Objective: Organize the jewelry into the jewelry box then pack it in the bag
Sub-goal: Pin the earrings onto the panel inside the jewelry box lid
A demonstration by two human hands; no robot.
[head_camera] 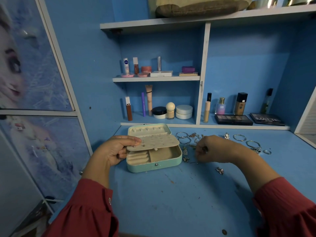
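A mint-green jewelry box (pixel 164 165) lies open on the blue desk (pixel 179 199), its lid tipped back. My left hand (pixel 114 149) grips the cream perforated earring flap (pixel 159 141) at its left edge and holds it raised over the tray; a small earring (pixel 144 145) sits in the flap. My right hand (pixel 212 149) hovers just right of the box with its fingers curled down over the scattered jewelry; whether it pinches a piece I cannot tell. Loose earrings (pixel 185 155), bangles (pixel 183 136) and rings (pixel 267 151) lie spread to the right.
Cosmetics stand on the shelves behind: tubes and jars (pixel 171 110), bottles (pixel 241 103), two dark palettes (pixel 233 119). A brown-and-beige bag (pixel 198 6) rests on the top shelf. A picture-covered cabinet door (pixel 30 65) flanks the left. A stray earring (pixel 220 170) lies nearer me.
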